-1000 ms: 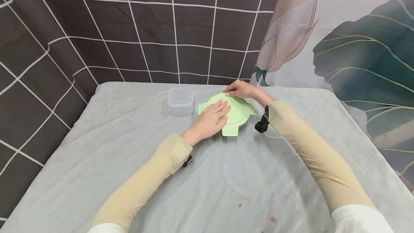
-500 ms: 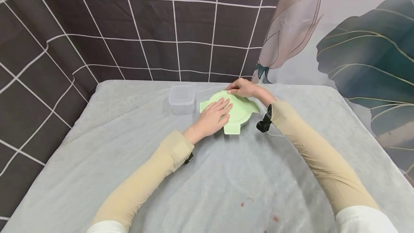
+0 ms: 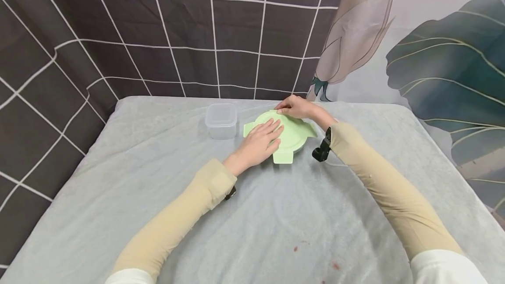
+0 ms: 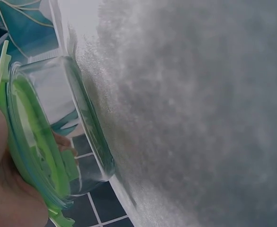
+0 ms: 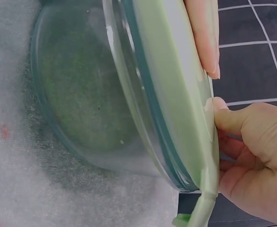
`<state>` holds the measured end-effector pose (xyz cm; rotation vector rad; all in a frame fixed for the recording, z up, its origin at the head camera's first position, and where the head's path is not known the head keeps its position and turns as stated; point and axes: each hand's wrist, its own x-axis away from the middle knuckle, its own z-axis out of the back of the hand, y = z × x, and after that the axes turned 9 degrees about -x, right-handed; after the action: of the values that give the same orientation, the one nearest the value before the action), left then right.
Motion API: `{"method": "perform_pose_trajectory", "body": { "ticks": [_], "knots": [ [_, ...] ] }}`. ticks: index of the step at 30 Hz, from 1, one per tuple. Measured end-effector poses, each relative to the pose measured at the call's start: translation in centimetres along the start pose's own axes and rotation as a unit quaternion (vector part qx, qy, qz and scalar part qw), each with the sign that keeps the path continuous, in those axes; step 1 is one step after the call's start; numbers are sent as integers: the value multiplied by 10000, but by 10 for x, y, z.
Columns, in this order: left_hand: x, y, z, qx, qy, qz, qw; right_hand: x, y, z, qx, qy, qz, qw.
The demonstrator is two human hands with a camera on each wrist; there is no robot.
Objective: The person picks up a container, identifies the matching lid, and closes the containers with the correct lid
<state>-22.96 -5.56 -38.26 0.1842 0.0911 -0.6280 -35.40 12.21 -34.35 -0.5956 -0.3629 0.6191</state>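
From where I stand, the person's left hand (image 3: 256, 143) lies across the green lid (image 3: 293, 133) with its fingers straight and slightly spread, most likely to steady it and press it onto the round glass container (image 5: 81, 94) beneath. The right hand (image 3: 297, 108) is at the lid's far edge, thumb on top and fingers curled down over the rim; it looks like a pinch there, perhaps because that side has a latch, though I can't make out quite how the fingertips sit. The front latch (image 3: 282, 157) sticks outward, not folded against the glass. Container and lid stand toward the back of the cloth-covered tabletop (image 3: 252, 231), where both arms reach them almost fully extended. A square translucent plastic box (image 3: 222, 119) stands upright just to the left, apart from both hands, and a clear rim (image 3: 336, 165) shows partly behind the right wrist.
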Motion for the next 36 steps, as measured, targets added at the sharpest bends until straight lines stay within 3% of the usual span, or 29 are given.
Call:
{"method": "perform_pose_trajectory", "body": {
  "ticks": [6, 16, 24, 36],
  "knots": [
    [-1, 0, -4, -63, 5, -12, 10000, 2, 0, -2, -143, 73, 0, 9999],
    [1, 3, 4, -118, -104, 49, 9999, 3, 5, -6, -207, 476, 61, 9986],
    [-1, 9, 0, -285, -15, 298, 9991, 7, 5, -11, -460, 837, -252, 9951],
    [-2, 22, -3, -433, 98, 785, 9959, 16, -11, -12, 168, 1216, -147, 9923]
  ]
}}
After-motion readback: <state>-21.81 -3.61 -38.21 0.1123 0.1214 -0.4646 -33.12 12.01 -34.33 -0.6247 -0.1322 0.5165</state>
